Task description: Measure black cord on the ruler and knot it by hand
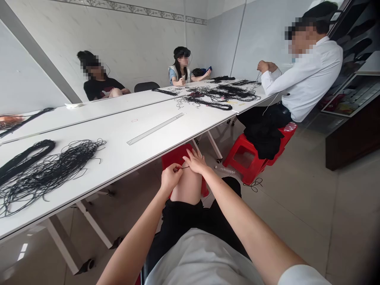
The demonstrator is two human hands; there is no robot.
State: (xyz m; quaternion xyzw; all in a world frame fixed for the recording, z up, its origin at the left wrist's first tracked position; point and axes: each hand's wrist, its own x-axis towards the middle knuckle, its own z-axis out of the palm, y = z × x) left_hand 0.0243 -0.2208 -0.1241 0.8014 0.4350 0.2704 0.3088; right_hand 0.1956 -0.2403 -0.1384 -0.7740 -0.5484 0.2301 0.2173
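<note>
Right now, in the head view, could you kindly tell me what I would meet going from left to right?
black cord pile → left hand pinching a black cord → right hand → red stool → co-worker → dark cabinet

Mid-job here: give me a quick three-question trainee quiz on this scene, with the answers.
1. True or false: the left hand pinches a thin black cord above the bare knee.
2. Name the long, thin, straight pale measuring tool on the white tabletop.
3. The seated person in a white shirt sits on: A) a red plastic stool; B) a black office chair; C) the floor.

Key: 1 true; 2 ruler; 3 A.
</note>
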